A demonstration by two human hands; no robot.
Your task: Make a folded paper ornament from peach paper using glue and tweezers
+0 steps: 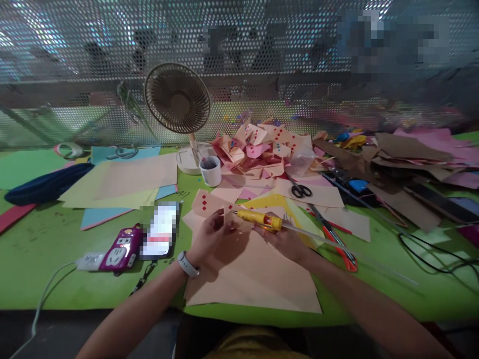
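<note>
My right hand (284, 243) is wrapped around a yellow hot glue gun (254, 217), its nozzle pointing left. A long translucent glue stick (352, 253) trails out of its back end to the right. With bent fingers, my left hand (210, 234) holds a light peach paper piece (204, 200) marked with red diamonds. The nozzle meets the paper's edge near my left fingertips; whether it touches cannot be made out. Beneath both hands lie large peach paper sheets (254, 279), with a yellow sheet (273, 203) behind the glue gun.
Behind are a fan (177, 99), a white cup (210, 172) and a heap of diamond-marked paper pieces (258, 149). Black-handled scissors (301, 191) and a red-handled cutting tool (339, 244) lie rightward. On the left are a phone (161, 229), a purple power bank (119, 251) and paper sheets (127, 179).
</note>
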